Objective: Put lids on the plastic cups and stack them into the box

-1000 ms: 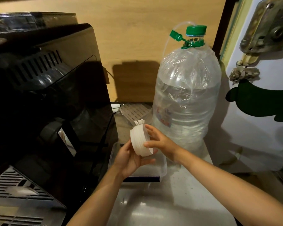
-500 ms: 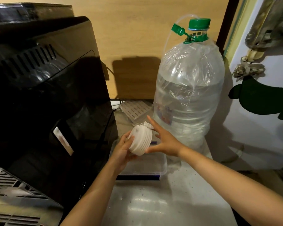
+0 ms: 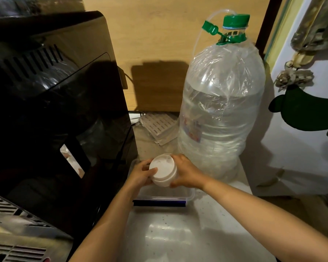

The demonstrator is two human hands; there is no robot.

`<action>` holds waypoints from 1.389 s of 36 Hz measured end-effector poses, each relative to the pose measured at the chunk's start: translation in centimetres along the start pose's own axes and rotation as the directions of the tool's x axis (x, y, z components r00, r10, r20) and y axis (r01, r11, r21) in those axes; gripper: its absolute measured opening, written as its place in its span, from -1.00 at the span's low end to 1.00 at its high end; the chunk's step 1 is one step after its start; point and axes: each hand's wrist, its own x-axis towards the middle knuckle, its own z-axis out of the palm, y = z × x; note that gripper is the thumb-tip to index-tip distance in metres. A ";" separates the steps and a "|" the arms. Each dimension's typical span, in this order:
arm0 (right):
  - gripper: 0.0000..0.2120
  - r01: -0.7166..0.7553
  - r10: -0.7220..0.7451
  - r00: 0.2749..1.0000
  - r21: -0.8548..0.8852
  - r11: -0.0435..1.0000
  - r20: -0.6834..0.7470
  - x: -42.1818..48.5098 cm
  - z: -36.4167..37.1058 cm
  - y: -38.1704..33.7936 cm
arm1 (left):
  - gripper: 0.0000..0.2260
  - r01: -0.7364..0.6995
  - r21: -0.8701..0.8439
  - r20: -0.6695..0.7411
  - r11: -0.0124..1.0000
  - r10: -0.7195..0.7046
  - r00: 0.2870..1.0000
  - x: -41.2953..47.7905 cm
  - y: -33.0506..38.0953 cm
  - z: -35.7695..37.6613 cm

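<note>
A stack of white plastic lids (image 3: 163, 172) is held upright, flat top facing me, over a clear plastic box (image 3: 190, 193) with a dark blue clip on its near edge. My left hand (image 3: 140, 173) grips the stack from the left, thumb resting on the top lid. My right hand (image 3: 186, 173) clasps it from the right. Both hands hover just above the box's far half. No cups are visible.
A large black machine (image 3: 55, 110) fills the left side, close to my left arm. A big clear water jug with a green cap (image 3: 222, 110) stands right behind the box. White slotted sheets (image 3: 159, 125) lie at the back. A white counter (image 3: 178, 233) extends toward me.
The lid stack has turned from lying on its side to upright with its top facing me, and both hands have lowered it closer to the box.
</note>
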 end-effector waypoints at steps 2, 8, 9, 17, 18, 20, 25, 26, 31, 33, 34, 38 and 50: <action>-0.07 -0.045 0.046 0.999 -0.021 0.999 0.022 0.2 0.5 0.0 | -0.64 0.038 0.016 -0.009 0.999 -0.038 0.999 0.4 -0.3 -0.2; -0.07 -0.108 0.117 0.987 -0.081 0.991 0.111 0.7 1.6 0.3 | -0.62 0.106 0.091 -0.002 0.990 -0.106 0.994 1.3 -1.3 -0.6; -0.05 -0.111 0.121 0.985 -0.086 0.990 0.119 0.7 1.7 0.3 | -0.62 0.116 0.105 -0.004 0.988 -0.116 0.993 1.5 -1.5 -0.6; -0.06 -0.205 0.233 0.946 -0.140 0.969 0.225 2.1 3.3 0.7 | -0.62 0.189 0.172 -0.011 0.967 -0.190 0.982 2.8 -3.1 -0.5; -0.07 -0.224 0.254 0.940 -0.148 0.963 0.229 2.4 3.4 0.8 | -0.63 0.190 0.177 -0.013 0.966 -0.191 0.981 3.0 -3.2 -0.5; -0.09 -0.254 0.288 0.930 -0.166 0.953 0.229 2.7 3.6 1.1 | -0.64 0.192 0.186 -0.013 0.964 -0.193 0.981 3.3 -3.3 -0.3; -0.20 -0.320 0.363 0.904 -0.206 0.925 0.226 3.3 4.4 1.4 | -0.59 0.193 0.262 -0.003 0.946 -0.199 0.980 3.8 -3.6 -0.2; -0.24 -0.326 0.371 0.902 -0.218 0.920 0.219 3.3 4.5 1.5 | -0.58 0.189 0.283 -0.002 0.940 -0.197 0.980 3.9 -3.6 -0.2; -0.31 -0.340 0.397 0.895 -0.264 0.903 0.204 3.5 5.1 1.6 | -0.57 0.147 0.347 -0.009 0.926 -0.154 0.988 4.0 -3.7 0.1; -0.22 -0.341 0.405 0.891 -0.286 0.895 0.205 3.6 5.1 1.6 | -0.57 0.134 0.363 -0.010 0.922 -0.140 0.990 4.1 -3.9 0.1; -0.22 -0.337 0.400 0.892 -0.284 0.898 0.208 3.5 4.9 1.4 | -0.56 0.134 0.371 -0.012 0.919 -0.139 0.990 4.2 -4.0 0.0; -0.24 -0.319 0.393 0.892 -0.307 0.897 0.222 3.5 4.5 1.3 | -0.57 0.129 0.406 -0.015 0.905 -0.134 0.991 4.3 -4.0 0.0; -0.49 -0.259 0.326 0.927 -0.310 0.915 0.187 3.1 2.4 0.9 | -0.65 0.045 0.527 -0.050 0.849 -0.022 0.999 3.5 -1.7 0.9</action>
